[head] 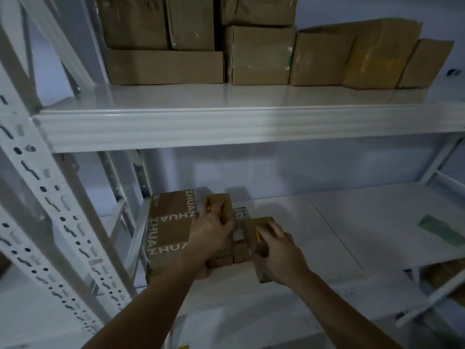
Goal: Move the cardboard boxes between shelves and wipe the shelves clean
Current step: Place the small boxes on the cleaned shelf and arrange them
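Note:
Both my hands reach onto the lower white shelf (pixel 339 222). My left hand (pixel 210 234) grips a small cardboard box (pixel 219 204) standing beside a larger box printed ZHUAN (pixel 168 230) at the shelf's left end. My right hand (pixel 279 250) grips another small cardboard box (pixel 260 229), just right of a low stack of small boxes (pixel 239 244) between the two hands. A green cloth (pixel 439 229) lies on the same shelf at the far right. The upper shelf (pixel 226 102) carries several brown cardboard boxes (pixel 259 55) along its back.
A perforated white upright (pixel 50 212) of the rack rises at the left. A second rack's shelf edge (pixel 432 298) juts in at the lower right. The lower shelf's surface stretches bare between the small boxes and the cloth.

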Available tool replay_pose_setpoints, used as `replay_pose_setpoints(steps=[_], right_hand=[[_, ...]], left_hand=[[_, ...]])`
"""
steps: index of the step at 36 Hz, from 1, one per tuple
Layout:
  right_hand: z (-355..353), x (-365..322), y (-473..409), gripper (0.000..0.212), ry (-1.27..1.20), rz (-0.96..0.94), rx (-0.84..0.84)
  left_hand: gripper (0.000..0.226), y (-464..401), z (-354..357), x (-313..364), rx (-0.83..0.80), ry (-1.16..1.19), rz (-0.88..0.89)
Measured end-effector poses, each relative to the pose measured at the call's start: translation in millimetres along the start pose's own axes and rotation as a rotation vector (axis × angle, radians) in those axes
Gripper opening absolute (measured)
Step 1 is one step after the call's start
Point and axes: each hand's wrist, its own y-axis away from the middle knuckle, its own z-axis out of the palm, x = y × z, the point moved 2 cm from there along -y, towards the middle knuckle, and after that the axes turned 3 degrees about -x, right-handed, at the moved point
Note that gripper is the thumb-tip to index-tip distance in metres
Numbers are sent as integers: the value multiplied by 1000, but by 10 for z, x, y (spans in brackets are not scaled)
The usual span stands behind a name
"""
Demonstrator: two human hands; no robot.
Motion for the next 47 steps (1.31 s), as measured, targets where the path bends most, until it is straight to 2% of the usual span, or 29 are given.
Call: replay_pose_setpoints(steps=[9,16,21,26,31,35,40,47], right_hand=[[-133,81,-514,70,-6,-32,-7],[-168,62,-810,70,-13,-74,-29],[-136,12,-984,70,-15,-76,-80],[-80,-42,-1128,68,-41,-69,-112],[62,-113,-1281,70,-19,-83,-140],[208,-157,-1406,62,14,-87,-177],[314,-113,-1418,59,1,-113,-98],[245,-42,-1407,66,-46,-46,-94]], left_hand=[[72,-404,143,-46,9,-43,-104],[69,-496,238,-42,66,-182,-178],[59,-494,372,-68,93,-243,-207],[56,-451,414,-42,88,-272,-181],[49,-452,280,-74,0,-313,-147],[44,-481,152,-113,-36,-370,-117],[44,-459,52,-194,-65,-368,-24],[44,-442,-10,-231,-63,-321,40]])
